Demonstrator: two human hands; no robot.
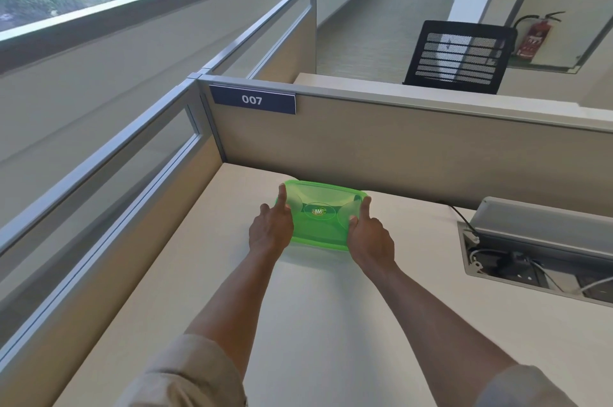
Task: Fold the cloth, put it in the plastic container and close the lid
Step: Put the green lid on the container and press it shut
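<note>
Centre of frame: both hands, left hand [270, 230] and right hand [371, 238], clasp the ends of the green container [320, 217], lid on. Uneven pressing could leave one corner unsealed. Cloth not visible.

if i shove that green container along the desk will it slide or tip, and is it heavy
The green container is low and wide, so it would likely slide rather than tip. The white desk looks smooth, so probably little drag. Its thin, see-through plastic suggests it is light and somewhat flexible; the left hand and right hand press on its lid at both ends.
</note>
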